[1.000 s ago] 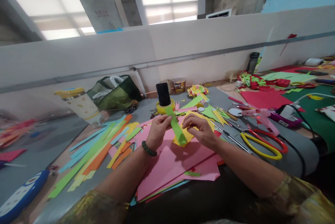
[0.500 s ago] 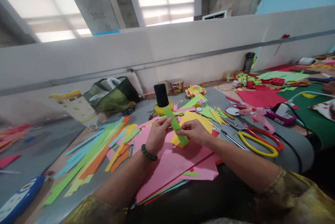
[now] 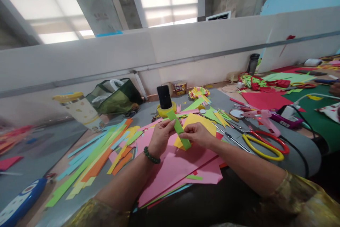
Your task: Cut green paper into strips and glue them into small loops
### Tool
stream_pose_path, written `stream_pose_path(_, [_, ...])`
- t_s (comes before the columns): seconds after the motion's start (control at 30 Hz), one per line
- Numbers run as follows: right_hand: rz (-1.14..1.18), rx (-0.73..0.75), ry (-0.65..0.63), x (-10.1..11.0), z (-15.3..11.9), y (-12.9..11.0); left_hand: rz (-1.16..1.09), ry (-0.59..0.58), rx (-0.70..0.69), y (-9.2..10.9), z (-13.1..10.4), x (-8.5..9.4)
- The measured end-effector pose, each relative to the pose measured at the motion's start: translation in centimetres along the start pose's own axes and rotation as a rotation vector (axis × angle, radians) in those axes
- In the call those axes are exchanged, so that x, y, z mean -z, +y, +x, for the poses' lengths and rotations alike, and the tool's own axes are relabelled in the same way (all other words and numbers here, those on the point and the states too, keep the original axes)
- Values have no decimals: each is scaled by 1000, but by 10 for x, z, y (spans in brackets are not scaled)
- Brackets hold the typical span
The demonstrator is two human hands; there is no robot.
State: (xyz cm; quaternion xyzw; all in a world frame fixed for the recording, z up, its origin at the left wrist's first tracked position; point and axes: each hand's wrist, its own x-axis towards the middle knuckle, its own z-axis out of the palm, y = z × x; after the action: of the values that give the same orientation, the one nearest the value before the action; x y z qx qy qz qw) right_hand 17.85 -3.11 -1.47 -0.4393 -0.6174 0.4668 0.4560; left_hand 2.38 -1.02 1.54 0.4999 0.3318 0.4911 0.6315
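green paper strip (image 3: pixel 179 128), pinched by left hand (image 3: pixel 160 134) and right hand (image 3: pixel 198 134), printed tub (image 3: pixel 180 91) beyond (lettering (image 3: pixel 181 87) unreadable)

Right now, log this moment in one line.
left hand: holds green strip | right hand: pinches same strip | below: yellow paper, pink sheets | right: scissors

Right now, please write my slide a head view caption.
Left hand and right hand hold a green strip above pink paper, scissors to the right.

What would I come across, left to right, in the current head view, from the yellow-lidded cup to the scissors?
Yellow-lidded cup, green bag, left hand, green paper strip, right hand, scissors.
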Motion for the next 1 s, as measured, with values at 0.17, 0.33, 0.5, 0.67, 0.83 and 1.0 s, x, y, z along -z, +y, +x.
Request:
stream_pose_path(0.17, [-232,367,203,9,-4,0,-27,-4,40,3,3,4])
stream_pose_path(0.33, [-617,827,182,10,-8,-1,-18,-64,77,2,5,7])
stream_pose_path(0.5, [-607,780,83,8,-8,-3,46,-109,114,-2,4,6])
stream_pose_path(0.67, [-204,371,112,8,-3,-1,218,-96,92,-1,-1,-1])
stream_pose_path(0.83, [67,133,134,6,1,-4,303,-109,63,2,-6,-6])
stream_pose_path(1.0, [85,112,151,4,0,-8,340,-113,64,2,-7,-6])
